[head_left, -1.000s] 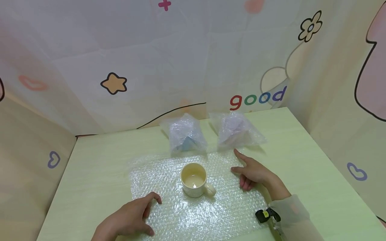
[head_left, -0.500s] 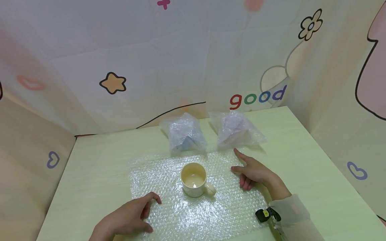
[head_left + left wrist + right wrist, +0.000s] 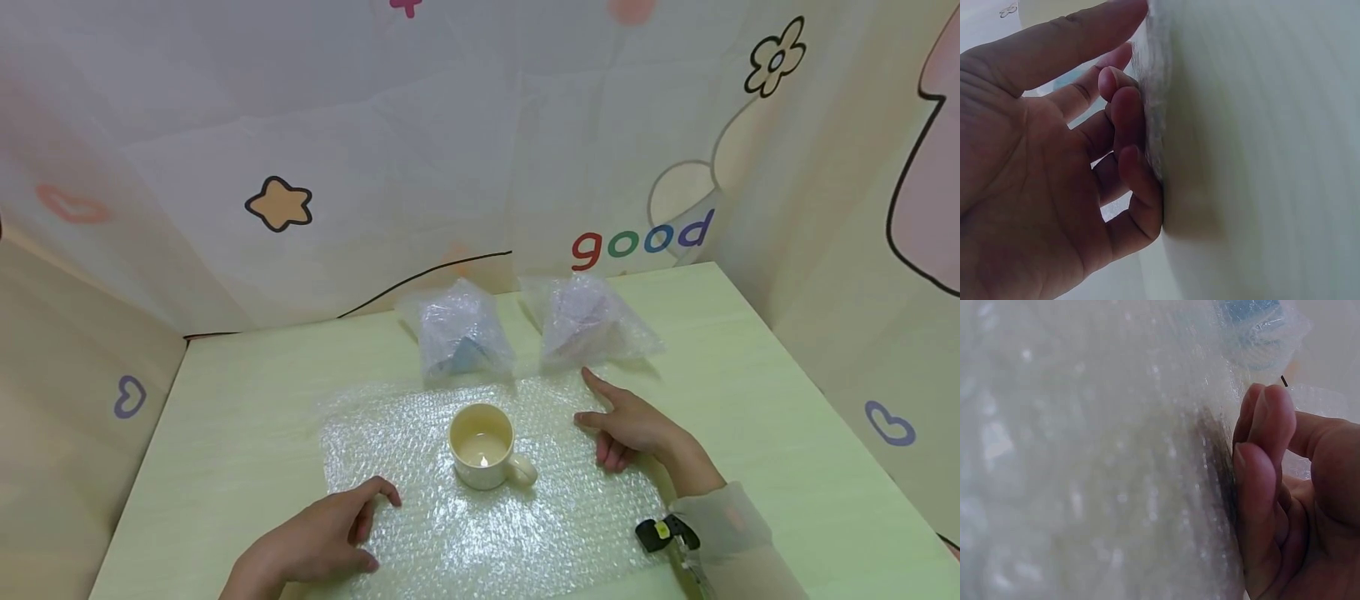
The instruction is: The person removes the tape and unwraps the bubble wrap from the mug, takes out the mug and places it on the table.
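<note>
"How far along is it?"

"The bluish bundle and pinkish bundle are sitting wrapped farther back on the desk. The cup is standing bare on flat bubble wrap; its wrapping seems not yet begun."

"And the hands?"

"The left hand and right hand are resting loosely at the wrap's sides, gripping nothing."
</note>
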`<state>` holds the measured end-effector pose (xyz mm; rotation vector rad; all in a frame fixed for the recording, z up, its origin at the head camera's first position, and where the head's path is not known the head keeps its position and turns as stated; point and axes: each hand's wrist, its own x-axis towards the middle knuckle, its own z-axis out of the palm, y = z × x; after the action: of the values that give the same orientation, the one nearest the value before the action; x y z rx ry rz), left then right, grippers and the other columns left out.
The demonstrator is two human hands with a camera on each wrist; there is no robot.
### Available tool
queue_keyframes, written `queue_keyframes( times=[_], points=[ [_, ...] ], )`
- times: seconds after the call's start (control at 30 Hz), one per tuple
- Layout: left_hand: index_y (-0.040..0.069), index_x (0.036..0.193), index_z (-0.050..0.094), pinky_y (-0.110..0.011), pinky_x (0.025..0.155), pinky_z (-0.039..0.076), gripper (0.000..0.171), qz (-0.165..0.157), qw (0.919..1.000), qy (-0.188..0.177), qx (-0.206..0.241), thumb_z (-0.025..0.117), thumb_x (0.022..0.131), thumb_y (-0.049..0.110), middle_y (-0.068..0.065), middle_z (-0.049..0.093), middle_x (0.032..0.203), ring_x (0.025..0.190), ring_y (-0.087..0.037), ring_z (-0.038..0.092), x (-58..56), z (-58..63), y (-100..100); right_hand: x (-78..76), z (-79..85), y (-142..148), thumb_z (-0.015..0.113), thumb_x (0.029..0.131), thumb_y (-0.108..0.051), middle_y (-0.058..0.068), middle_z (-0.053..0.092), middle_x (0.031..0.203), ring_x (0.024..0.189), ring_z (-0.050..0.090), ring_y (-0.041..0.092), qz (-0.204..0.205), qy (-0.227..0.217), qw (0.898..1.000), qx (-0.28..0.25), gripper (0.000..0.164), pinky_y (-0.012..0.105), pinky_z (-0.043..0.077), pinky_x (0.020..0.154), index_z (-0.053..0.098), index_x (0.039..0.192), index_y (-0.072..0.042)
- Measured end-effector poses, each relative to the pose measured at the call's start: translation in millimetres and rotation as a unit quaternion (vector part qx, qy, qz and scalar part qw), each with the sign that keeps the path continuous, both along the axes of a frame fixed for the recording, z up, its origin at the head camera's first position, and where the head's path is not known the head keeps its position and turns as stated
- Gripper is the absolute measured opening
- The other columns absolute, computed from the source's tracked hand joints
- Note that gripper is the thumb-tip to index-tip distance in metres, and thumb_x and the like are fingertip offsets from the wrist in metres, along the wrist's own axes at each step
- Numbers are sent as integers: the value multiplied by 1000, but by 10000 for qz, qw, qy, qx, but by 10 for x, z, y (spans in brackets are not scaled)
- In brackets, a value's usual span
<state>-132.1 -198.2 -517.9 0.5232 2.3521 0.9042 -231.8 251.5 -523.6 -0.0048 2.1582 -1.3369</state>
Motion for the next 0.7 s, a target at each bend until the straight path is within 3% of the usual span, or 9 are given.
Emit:
queue_keyframes(
  times=[0.7],
  points=[
    [34,126,54,-22,58,38,65,8,9997,85,-245,87,74,15,6,52,78,64,-4,46,-5,11,24,1,1,4,61,105,-31,6,65,56,43,61,13,45,16,10000,-61,85,33,55,48,3,167,-29]
  ],
)
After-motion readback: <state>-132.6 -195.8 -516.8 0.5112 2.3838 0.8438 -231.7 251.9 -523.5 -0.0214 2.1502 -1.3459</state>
